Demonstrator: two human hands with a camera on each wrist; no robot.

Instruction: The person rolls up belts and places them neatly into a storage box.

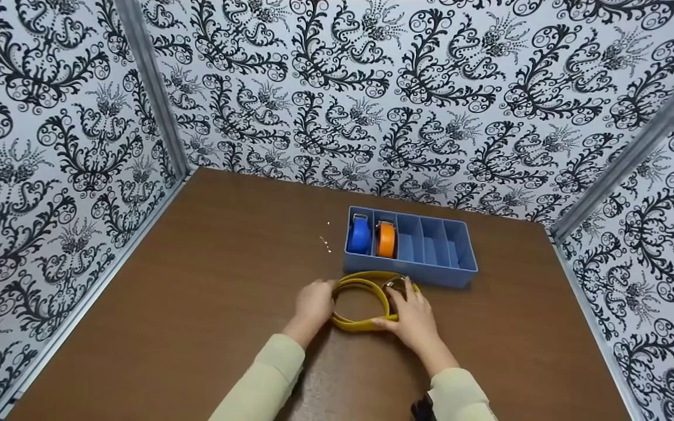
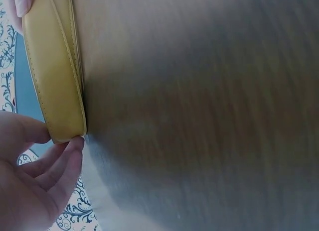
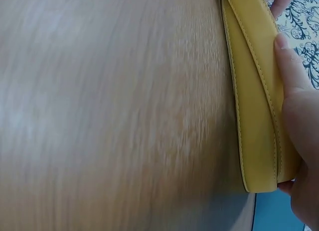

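Observation:
A yellow belt (image 1: 353, 325) lies loosely coiled on the brown table, just in front of a blue divided box (image 1: 410, 273). Its left side is pinched between the thumb and fingers of my left hand (image 1: 315, 303), as the left wrist view shows on the stitched yellow strap (image 2: 55, 71). On the other side, my right hand (image 1: 414, 316) grips the coil near its metal buckle (image 1: 394, 283), thumb against the outer strap (image 3: 256, 106). The right fingers are partly hidden behind the belt in the right wrist view.
In the box's two leftmost compartments sit a rolled blue belt (image 1: 360, 236) and a rolled orange belt (image 1: 385, 241). Small pale specks (image 1: 326, 243) show on the table left of the box. Patterned walls (image 1: 337, 105) enclose the table's back and sides.

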